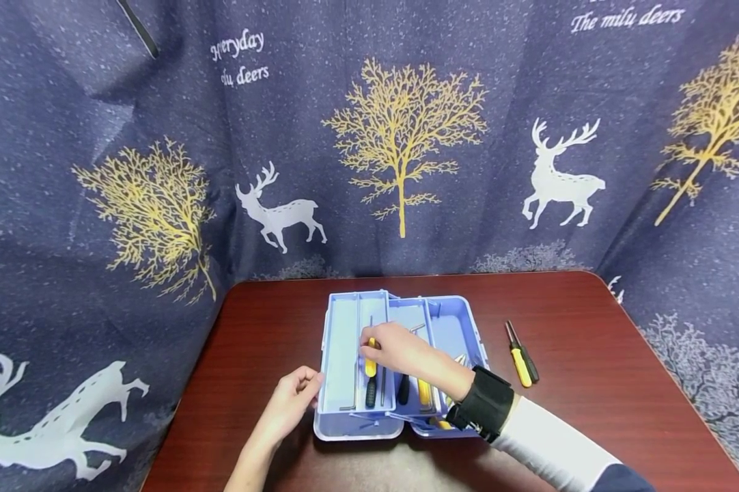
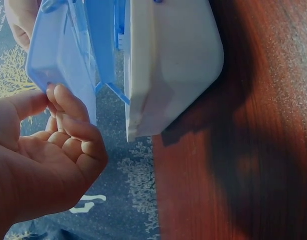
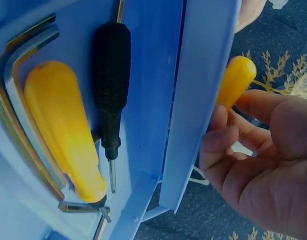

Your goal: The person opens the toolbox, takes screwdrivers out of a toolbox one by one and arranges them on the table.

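Observation:
A light blue toolbox (image 1: 343, 307) stands unfolded on the table, its tiered trays spread sideways. In the upper left tray, my right hand (image 1: 391, 345) pinches a yellow-handled screwdriver (image 1: 370, 367); the right wrist view shows the yellow handle rising above the fingers. A black-handled screwdriver (image 1: 371, 393) lies just below it in the same narrow compartment. At the tray's outer left side, my left hand (image 1: 292, 402) has thumb and curled forefinger on the tray edge (image 2: 47, 75). An L-shaped hex key (image 1: 347, 408) lies in the wider left compartment.
The lower tray holds another yellow screwdriver (image 3: 63, 125), a black screwdriver (image 3: 112, 70) and several hex keys (image 3: 36, 107). Two screwdrivers, one yellow (image 1: 520, 367) and one black (image 1: 531, 367), lie on the table (image 1: 597, 355) right of the toolbox. A patterned curtain (image 1: 406, 260) hangs behind.

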Demonstrator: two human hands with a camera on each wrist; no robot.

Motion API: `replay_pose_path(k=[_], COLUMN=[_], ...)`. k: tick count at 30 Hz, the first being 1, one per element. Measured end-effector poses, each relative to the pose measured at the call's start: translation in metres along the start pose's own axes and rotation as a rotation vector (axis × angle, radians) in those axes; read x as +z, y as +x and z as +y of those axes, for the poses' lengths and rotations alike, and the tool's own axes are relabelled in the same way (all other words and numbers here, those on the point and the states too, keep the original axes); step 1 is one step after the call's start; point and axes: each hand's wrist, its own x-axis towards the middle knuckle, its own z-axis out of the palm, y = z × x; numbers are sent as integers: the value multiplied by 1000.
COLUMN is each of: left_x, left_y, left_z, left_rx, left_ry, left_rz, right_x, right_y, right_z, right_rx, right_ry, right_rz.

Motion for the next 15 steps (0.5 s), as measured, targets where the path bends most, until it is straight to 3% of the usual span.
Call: replay_pose_path(k=[10,15], left_x=[-3,-3], left_y=[3,3], left_z=[-3,-4], left_rx=[-7,-5], left_ry=[-7,-14], left_rz=[-9,-8], right_x=[-23,-42], right_y=[-23,-44], right_z=[11,19], right_rx=[7,61], right_ry=[84,92], right_rz=[106,145])
